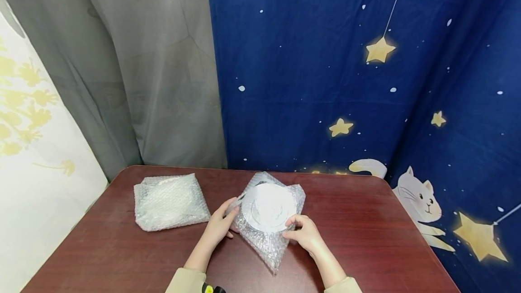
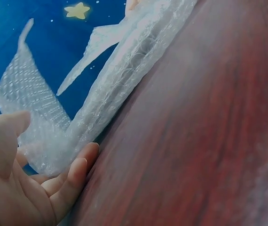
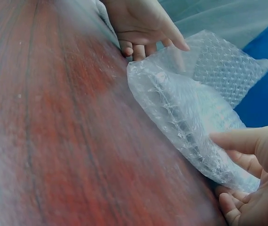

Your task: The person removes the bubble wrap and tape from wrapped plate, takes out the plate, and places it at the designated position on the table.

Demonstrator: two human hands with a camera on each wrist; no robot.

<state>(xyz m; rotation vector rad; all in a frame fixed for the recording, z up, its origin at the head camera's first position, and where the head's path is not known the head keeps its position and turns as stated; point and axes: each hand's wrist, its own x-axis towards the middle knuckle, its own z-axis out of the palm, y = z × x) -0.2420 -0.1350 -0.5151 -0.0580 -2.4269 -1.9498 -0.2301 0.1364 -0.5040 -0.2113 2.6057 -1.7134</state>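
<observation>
A sheet of bubble wrap (image 1: 264, 244) lies on the table under and around a round, pale, shiny dish-like thing (image 1: 269, 207), its middle washed out by glare. My left hand (image 1: 221, 221) holds the wrap's raised left flap (image 2: 28, 84), thumb on one side and fingers behind and below. On the right, my right hand (image 1: 302, 233) grips the near right edge by the dish's rim. In the right wrist view, that hand's thumb (image 3: 240, 141) lies over the wrap while its fingers curl underneath.
A second bubble-wrapped bundle (image 1: 171, 202), flat and squarish, lies at the table's back left. The dark red wooden table (image 1: 358, 220) has rounded far corners. Behind it hang a grey curtain (image 1: 163, 67) and a blue star-patterned curtain (image 1: 301, 67).
</observation>
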